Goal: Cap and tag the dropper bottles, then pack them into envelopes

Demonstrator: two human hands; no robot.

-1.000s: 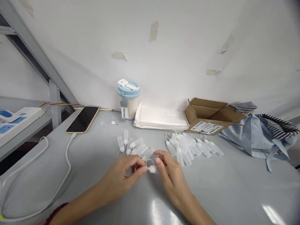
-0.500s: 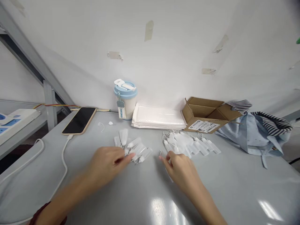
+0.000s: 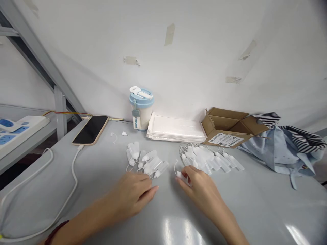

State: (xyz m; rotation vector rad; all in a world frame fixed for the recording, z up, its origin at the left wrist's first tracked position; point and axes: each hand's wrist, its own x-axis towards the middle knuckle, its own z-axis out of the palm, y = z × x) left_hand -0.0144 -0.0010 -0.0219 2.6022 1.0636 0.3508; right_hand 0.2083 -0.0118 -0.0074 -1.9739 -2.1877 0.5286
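Observation:
My right hand (image 3: pixel 200 185) is closed around a small translucent plastic squeeze bottle (image 3: pixel 182 176). The bottle's white cap end shows between thumb and fingers, and a thin white tether curls up from it. My left hand (image 3: pixel 136 192) hovers low over the table with its fingers loosely bent and the thumb held apart; I see nothing in it. Just beyond its fingertips lies a loose pile of similar small bottles (image 3: pixel 153 164). A second group of capped bottles (image 3: pixel 201 156), partly overlapping, lies behind my right hand.
Along the wall stand a blue-lidded cup (image 3: pixel 141 110), a stack of white padded envelopes (image 3: pixel 176 129), an open cardboard box (image 3: pixel 224 136) and a light blue cloth bag (image 3: pixel 278 149). A phone (image 3: pixel 91 130) with a white cable (image 3: pixel 74 170) lies left, near a power strip (image 3: pixel 21 131).
My left hand has drawn back toward me and right, off the left pile. In my right hand the bottle's cap end and tether now show more clearly. The view has shifted slightly.

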